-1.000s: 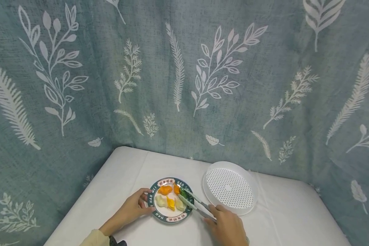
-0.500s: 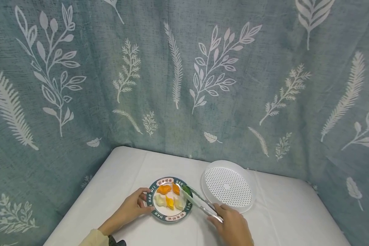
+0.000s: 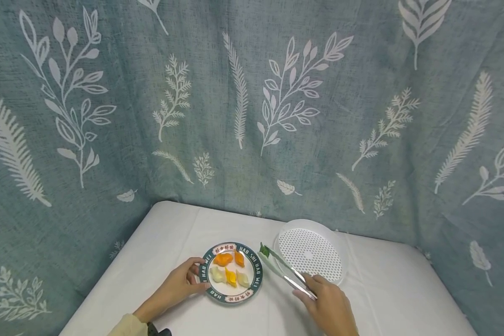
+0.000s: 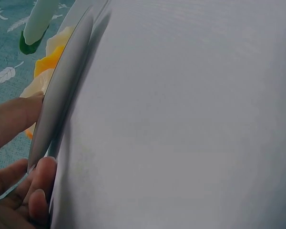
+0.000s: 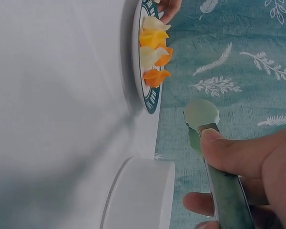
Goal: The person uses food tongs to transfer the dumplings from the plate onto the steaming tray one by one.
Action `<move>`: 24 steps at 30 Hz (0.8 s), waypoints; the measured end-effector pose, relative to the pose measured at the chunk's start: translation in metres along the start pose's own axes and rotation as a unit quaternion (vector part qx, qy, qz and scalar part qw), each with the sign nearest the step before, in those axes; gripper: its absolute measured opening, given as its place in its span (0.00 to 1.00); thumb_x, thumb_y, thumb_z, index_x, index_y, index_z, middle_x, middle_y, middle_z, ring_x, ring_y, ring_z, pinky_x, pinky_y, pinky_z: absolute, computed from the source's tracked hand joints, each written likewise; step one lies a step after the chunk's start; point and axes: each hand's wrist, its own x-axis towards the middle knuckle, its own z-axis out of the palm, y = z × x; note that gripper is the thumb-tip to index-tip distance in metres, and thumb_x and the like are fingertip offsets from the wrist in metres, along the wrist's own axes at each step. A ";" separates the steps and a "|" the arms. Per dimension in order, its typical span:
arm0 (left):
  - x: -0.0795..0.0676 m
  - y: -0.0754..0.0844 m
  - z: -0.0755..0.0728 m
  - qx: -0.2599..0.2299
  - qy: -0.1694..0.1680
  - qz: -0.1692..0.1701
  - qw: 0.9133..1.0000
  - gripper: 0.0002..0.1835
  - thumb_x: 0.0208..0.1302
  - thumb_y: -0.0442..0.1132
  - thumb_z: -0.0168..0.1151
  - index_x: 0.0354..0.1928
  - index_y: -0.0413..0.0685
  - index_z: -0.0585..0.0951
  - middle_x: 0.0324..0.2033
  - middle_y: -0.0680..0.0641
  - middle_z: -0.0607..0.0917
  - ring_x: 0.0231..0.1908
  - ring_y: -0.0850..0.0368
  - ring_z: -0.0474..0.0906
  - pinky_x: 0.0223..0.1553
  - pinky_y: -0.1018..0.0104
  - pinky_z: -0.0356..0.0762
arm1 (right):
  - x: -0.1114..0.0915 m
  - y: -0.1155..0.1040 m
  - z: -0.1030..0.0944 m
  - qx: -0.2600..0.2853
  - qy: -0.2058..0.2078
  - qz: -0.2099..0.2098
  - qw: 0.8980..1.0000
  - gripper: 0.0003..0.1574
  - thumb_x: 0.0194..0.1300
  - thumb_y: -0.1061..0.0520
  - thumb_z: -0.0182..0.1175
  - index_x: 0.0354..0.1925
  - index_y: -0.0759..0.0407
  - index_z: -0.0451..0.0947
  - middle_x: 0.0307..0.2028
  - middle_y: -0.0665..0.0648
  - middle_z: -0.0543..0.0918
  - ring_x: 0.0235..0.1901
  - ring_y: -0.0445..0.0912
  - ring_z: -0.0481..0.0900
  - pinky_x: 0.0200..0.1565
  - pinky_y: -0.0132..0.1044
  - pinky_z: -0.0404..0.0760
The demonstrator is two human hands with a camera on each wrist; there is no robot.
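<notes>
My left hand [image 3: 179,283] grips the left rim of a round plate [image 3: 258,275] with a dark green lettered border. In the left wrist view the thumb lies on the rim and other fingers are at its outer side. On the plate lie two orange dumplings [image 3: 223,259], a yellow dumpling [image 3: 231,277] and two pale dumplings [image 3: 242,279]. My right hand [image 3: 332,303] holds metal tongs [image 3: 296,282] with pale green tips. Between those tips a dark green dumpling [image 3: 263,250] is pinched in the air, right of the plate; the right wrist view mostly hides it.
A white perforated round tray [image 3: 311,254] with a raised wall stands behind the tongs, right of the plate. White cloth [image 3: 218,221] covers the table. A patterned teal curtain [image 3: 218,116] hangs at the back and sides.
The tongs have lifted the green dumpling off the plate and carried it right, toward the white tray. My left hand has stayed on the plate's rim.
</notes>
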 end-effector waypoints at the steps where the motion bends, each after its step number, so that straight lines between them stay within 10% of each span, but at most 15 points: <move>1: 0.000 0.000 0.000 0.003 0.001 -0.002 1.000 0.40 0.50 0.47 0.83 0.65 0.50 0.76 0.40 0.53 0.79 0.33 0.58 0.73 0.31 0.67 0.73 | 0.001 0.001 -0.001 0.001 -0.002 0.003 1.000 0.28 0.54 0.44 0.79 0.50 0.56 0.89 0.33 0.45 0.85 0.27 0.39 0.76 0.30 0.43 0.78; 10: 0.002 0.002 -0.001 0.000 0.000 -0.004 1.000 0.41 0.49 0.48 0.83 0.66 0.50 0.76 0.40 0.53 0.80 0.32 0.58 0.73 0.30 0.67 0.73 | 0.005 0.011 -0.011 0.012 -0.003 0.017 1.000 0.31 0.57 0.41 0.77 0.53 0.58 0.88 0.38 0.51 0.87 0.33 0.47 0.84 0.32 0.49 0.82; 24: 0.007 0.006 -0.001 -0.012 0.002 -0.004 1.000 0.42 0.49 0.48 0.83 0.67 0.49 0.76 0.41 0.53 0.79 0.33 0.58 0.73 0.30 0.68 0.72 | 0.021 0.035 -0.021 0.008 -0.019 0.053 0.998 0.31 0.57 0.46 0.78 0.54 0.61 0.87 0.34 0.49 0.85 0.25 0.40 0.71 0.27 0.40 0.73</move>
